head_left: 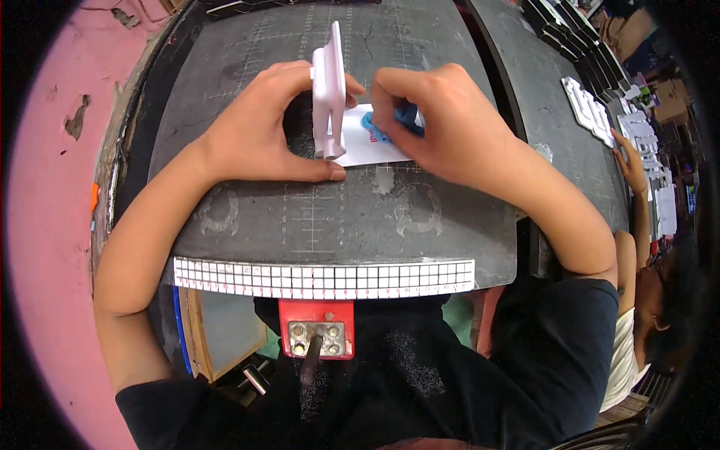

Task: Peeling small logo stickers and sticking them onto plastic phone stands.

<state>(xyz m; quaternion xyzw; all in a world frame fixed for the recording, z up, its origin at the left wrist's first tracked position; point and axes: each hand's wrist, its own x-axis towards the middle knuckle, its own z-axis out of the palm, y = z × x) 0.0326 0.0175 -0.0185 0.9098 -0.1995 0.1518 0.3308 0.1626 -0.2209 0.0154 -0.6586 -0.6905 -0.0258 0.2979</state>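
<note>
A white moulded plastic piece (331,90) stands on its narrow edge near the middle of the dark board. My left hand (262,124) is curved round its left side, thumb along the bottom and fingertips showing past the far side. To the right of it lies a flat white card or sheet (352,152) with small red print. My right hand (465,124) is closed in a pinch on a crumpled blue thing (367,122), perhaps a cloth, which rests against the card. Part of the blue thing is hidden by my fingers.
A dark grey board (360,214) with scratched grid lines lies under my hands. A white ruled strip (322,278) runs along its front edge, above a red bolted block (316,330). At right, another person's hand (632,161) is by white moulded pieces (587,111). Black stacked parts (577,37) stand behind.
</note>
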